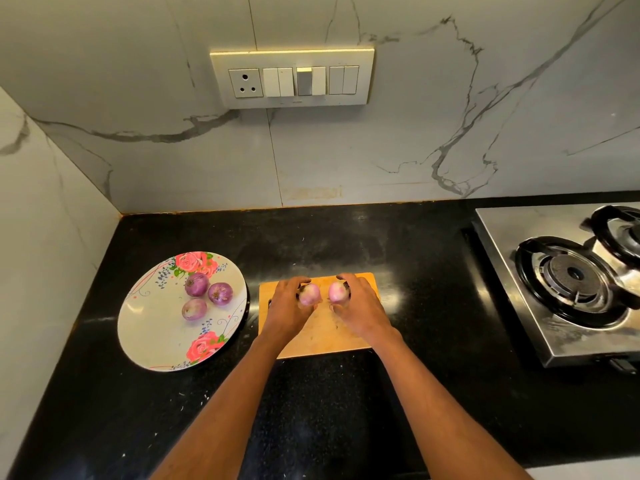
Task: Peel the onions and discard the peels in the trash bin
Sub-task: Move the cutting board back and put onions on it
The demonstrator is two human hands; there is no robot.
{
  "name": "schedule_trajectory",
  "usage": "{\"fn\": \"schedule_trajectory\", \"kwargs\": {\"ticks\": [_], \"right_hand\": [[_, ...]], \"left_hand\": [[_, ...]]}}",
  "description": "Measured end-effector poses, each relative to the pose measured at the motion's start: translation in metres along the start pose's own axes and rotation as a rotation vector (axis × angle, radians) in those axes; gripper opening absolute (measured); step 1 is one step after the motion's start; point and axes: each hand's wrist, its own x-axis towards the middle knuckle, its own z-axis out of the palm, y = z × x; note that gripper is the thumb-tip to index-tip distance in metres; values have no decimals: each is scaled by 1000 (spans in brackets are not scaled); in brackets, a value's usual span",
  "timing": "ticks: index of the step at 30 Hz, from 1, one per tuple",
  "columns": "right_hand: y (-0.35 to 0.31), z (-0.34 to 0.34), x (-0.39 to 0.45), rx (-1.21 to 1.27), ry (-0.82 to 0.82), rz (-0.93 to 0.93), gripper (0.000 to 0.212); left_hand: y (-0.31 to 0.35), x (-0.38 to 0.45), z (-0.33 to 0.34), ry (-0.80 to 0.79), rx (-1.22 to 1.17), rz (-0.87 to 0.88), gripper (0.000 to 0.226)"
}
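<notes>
On the black countertop (346, 244) sits a wooden cutting board (322, 337), and both hands are over it, each wrapped around its own onion. Left hand (285, 311) grips a pale pink peeled onion (309, 294), fingers curled over the top; right hand (360, 308) holds a second peeled onion (337, 292) the same way. The two onions sit just beside each other, maybe touching the board, hard to say since it's a bit blurry there. Off to the left, a floral plate (156, 327) holds three darker purple onions (207, 295) clustered near its far side, skins apparently on. A steel gas stove (568, 282) sits at the right, with a switch panel (292, 79) on the marble wall.
</notes>
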Motion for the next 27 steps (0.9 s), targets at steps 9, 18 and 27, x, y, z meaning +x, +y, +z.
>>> {"fn": "schedule_trajectory", "kwargs": {"ticks": [9, 18, 27], "right_hand": [[-13, -7, -1, -57, 43, -74, 59], [-99, 34, 13, -67, -34, -351, 51], [-162, 123, 17, -257, -233, -450, 62]], "left_hand": [[6, -4, -13, 32, -14, 21, 45], [-35, -32, -110, 439, -121, -126, 31], [-107, -49, -142, 301, 14, -356, 56]]}}
